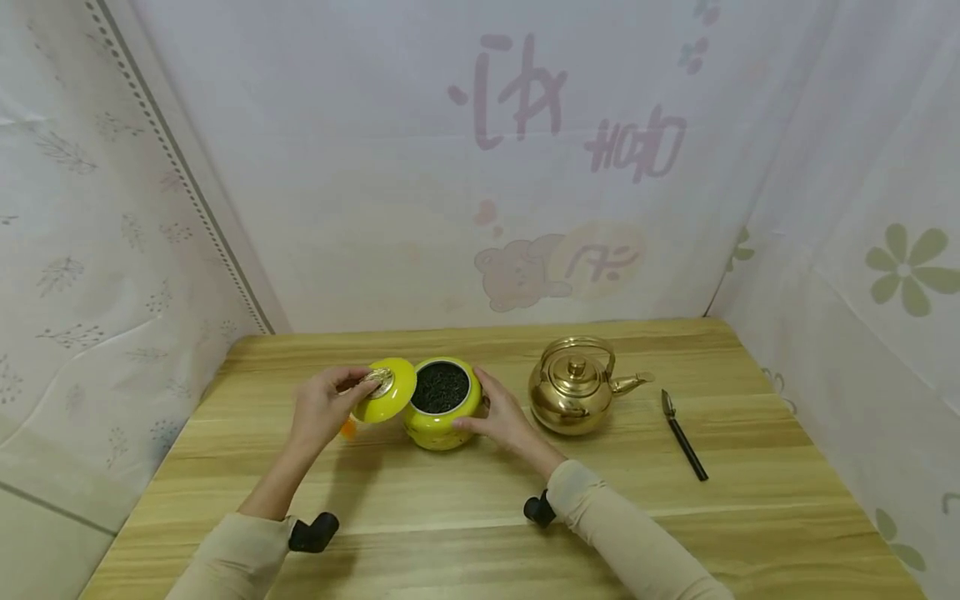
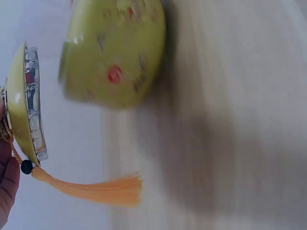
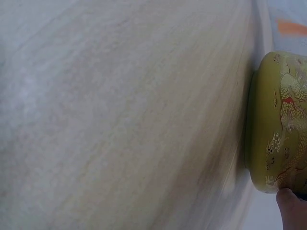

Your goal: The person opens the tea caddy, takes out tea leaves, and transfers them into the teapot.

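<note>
My left hand pinches the gold knob of a yellow lid, tilted in the air just left of the jar's mouth. A clear sealing ring lines the lid's underside, and an orange tassel with a black bead hangs from its knob. The round yellow jar stands uncovered on the table, filled with dark loose tea leaves. Around the jar's right side my right hand holds it, thumb at the front and fingers behind. A dragon pattern decorates the jar's wall.
Right of the jar stands a shiny gold teapot, its spout pointing right. Farther right lies a thin black-handled tool with a small pointed metal head. The wooden table meets printed curtains at the back and sides.
</note>
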The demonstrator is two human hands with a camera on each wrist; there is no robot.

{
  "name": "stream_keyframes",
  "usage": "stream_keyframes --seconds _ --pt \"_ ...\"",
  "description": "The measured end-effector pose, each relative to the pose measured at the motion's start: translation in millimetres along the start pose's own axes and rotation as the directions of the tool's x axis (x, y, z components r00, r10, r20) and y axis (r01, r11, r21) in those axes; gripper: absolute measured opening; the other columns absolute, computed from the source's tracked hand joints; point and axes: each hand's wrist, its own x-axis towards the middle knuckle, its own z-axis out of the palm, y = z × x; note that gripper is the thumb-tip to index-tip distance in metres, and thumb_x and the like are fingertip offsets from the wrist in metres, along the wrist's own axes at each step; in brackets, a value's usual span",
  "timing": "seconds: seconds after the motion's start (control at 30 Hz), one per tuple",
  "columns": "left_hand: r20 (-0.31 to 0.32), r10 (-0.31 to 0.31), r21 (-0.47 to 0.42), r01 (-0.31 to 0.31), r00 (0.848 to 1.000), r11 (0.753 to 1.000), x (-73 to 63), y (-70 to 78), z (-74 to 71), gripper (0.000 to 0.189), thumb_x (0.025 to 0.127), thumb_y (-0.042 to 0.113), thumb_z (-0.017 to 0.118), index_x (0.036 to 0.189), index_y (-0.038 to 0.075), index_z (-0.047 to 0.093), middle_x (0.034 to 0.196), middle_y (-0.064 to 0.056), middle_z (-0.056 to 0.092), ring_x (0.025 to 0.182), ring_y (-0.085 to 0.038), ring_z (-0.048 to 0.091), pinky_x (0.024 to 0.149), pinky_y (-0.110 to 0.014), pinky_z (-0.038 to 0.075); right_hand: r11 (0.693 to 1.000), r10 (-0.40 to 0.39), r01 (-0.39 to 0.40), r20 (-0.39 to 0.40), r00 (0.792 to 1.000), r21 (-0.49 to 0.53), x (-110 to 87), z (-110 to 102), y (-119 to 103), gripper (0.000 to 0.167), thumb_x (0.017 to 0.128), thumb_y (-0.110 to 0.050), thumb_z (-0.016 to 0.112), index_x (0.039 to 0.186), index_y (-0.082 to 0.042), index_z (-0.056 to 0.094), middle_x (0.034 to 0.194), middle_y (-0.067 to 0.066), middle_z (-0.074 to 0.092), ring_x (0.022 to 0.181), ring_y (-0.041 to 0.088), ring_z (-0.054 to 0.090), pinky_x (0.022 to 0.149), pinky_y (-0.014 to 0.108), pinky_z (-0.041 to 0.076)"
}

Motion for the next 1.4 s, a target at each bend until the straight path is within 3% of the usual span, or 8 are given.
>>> stream_keyframes --seconds 0.2,0.4,0.63,0.97,1.23,1.4 --pt "0.072 0.065 -0.006 -0.065 0.995 0.998 14.7 19.5 17.0 0.019 0.08 0.01 0.074 0.095 -0.001 0.072 0.09 -0.014 0.072 0.083 -0.027 0.069 0.071 -0.038 0.058 1.0 -0.007 0.007 0.001 1.0 0.017 -0.2 1 1 0.095 0.076 -0.023 0.08 0.147 0.003 0.022 0.151 0.02 0.026 0.134 0.033 0.036 0.107 0.041 0.038" --pt "0.114 0.138 -0.003 -0.139 0.984 0.99 23.6 30.3 34.3 0.015 0.078 0.011 0.076 0.09 0.002 0.074 0.086 -0.011 0.072 0.081 -0.025 0.068 0.07 -0.039 0.058 1.0 0.016 -0.016 0.005 1.0 -0.005 -0.5 1 2 0.095 0.076 -0.024 0.079 0.148 0.001 0.022 0.152 0.019 0.026 0.135 0.032 0.034 0.108 0.041 0.037" --pt "0.168 0.154 0.038 -0.162 0.974 0.986 28.4 37.7 47.1 0.015 0.08 0.014 0.075 0.09 0.003 0.074 0.084 -0.007 0.073 0.079 -0.021 0.067 0.072 -0.039 0.057 1.0 0.014 -0.014 0.015 1.0 0.007 -0.6 1 5 0.095 0.077 -0.027 0.078 0.148 0.001 0.021 0.153 0.018 0.024 0.137 0.031 0.032 0.109 0.041 0.035" --pt "0.168 0.161 0.056 -0.172 0.973 0.983 29.8 37.6 55.7 0.013 0.079 0.014 0.075 0.089 0.005 0.074 0.087 -0.007 0.072 0.08 -0.023 0.067 0.071 -0.038 0.057 0.999 0.007 -0.008 0.012 1.0 0.035 -0.2 0 5 0.096 0.077 -0.026 0.078 0.148 0.002 0.02 0.152 0.019 0.024 0.137 0.031 0.031 0.109 0.041 0.035" --pt "0.136 0.166 0.063 -0.175 0.977 0.983 28.2 33.5 58.5 0.013 0.078 0.016 0.076 0.087 0.006 0.075 0.086 -0.007 0.072 0.079 -0.021 0.067 0.069 -0.036 0.057 1.0 0.019 -0.019 0.01 1.0 -0.014 0.2 1 6 0.097 0.077 -0.029 0.078 0.148 0.0 0.02 0.152 0.018 0.025 0.136 0.031 0.032 0.108 0.04 0.037" --pt "0.119 0.196 0.092 -0.207 0.973 0.974 28.3 31.2 61.5 0.013 0.077 0.016 0.077 0.085 0.006 0.075 0.083 -0.005 0.071 0.076 -0.019 0.066 0.066 -0.034 0.056 0.999 0.02 -0.02 0.004 1.0 -0.032 -0.3 1 5 0.096 0.077 -0.029 0.078 0.148 0.0 0.02 0.152 0.018 0.025 0.136 0.031 0.033 0.108 0.041 0.037"
